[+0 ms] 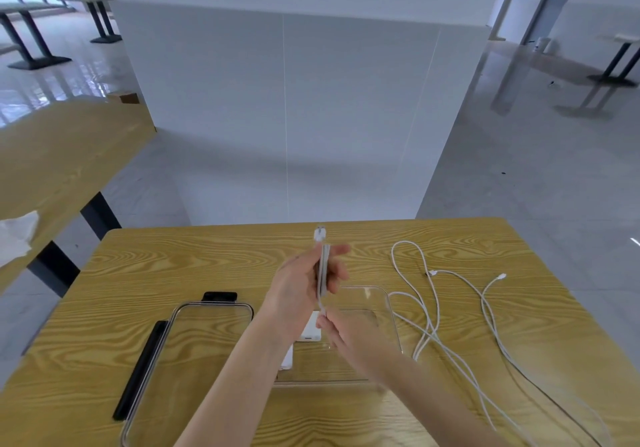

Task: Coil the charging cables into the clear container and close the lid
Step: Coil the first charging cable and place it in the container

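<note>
My left hand [301,294] holds a folded white charging cable bundle [322,266] upright above the clear container [391,311], its plug pointing away from me. Just below it, my right hand [346,337] pinches the lower end of the same cable. Both hands hover over the container, which sits at the table's middle. A white charger block [311,330] lies inside it, partly hidden by my arms. The clear lid [194,342] with black latches lies flat on the table to the left.
Loose white cables [450,315] sprawl on the wooden table [138,266] right of the container, trailing to the near right edge. A white partition stands beyond the table's far edge. Another wooden table is at far left.
</note>
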`<state>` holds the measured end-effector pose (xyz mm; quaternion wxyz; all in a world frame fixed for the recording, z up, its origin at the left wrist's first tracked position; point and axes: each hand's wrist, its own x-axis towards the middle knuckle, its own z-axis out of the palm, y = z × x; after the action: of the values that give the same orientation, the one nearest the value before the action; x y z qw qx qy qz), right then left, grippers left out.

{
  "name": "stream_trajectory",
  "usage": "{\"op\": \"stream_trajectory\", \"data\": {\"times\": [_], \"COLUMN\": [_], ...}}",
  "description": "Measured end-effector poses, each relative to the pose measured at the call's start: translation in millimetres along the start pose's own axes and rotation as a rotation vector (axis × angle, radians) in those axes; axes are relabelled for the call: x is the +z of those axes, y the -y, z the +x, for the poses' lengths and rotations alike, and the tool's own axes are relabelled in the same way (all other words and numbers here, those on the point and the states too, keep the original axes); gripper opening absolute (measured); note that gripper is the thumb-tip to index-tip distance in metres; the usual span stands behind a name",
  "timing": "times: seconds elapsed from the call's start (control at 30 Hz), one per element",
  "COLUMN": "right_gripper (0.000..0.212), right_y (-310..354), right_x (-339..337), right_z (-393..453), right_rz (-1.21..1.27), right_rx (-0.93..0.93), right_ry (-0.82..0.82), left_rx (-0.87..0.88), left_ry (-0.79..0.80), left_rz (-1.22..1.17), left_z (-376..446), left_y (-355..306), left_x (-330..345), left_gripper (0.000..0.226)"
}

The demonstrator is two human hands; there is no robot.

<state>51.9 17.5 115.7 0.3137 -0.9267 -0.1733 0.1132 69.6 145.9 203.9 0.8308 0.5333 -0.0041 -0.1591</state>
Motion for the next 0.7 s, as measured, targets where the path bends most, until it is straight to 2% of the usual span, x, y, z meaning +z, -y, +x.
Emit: {"op": "stream_trajectory", "data": {"times": [0.1, 0.2, 0.47, 0.63, 0.7], "right_gripper": [0.021, 0.013, 0.038, 0.036, 0.027], "right_y": [-11.6, -21.0, 9.8, 38.7, 45.0], "right_x": [-13.6, -33.5, -95.7, -88.4, -71.7], "right_z": [15.3, 33.6, 38.5, 28.4, 20.7], "right_rz": [0.106, 0.177, 0.030, -0.046, -0.011], "right_rx": [0.061, 0.190, 0.079, -0.049, -0.056], "right_ry": [0.061, 0.018, -0.115, -0.030, -0.030], "left_rx": [-0.022, -0.049, -0.158, -0.169, -0.146], "left_ry": [0.107, 0.131, -0.112, -0.299, -0.321], "left_rz": [0.046, 0.078, 0.318, 0.240, 0.061], "left_z": [-12.6, -19.4, -6.6, 7.6, 15.9], "left_y": [4.8, 14.1, 38.4, 44.0, 40.5], "left_x": [5.6, 6.0, -0.3, -8.1, -13.9], "left_gripper": [0.048, 0.043, 0.037, 0.040, 0.041]}}
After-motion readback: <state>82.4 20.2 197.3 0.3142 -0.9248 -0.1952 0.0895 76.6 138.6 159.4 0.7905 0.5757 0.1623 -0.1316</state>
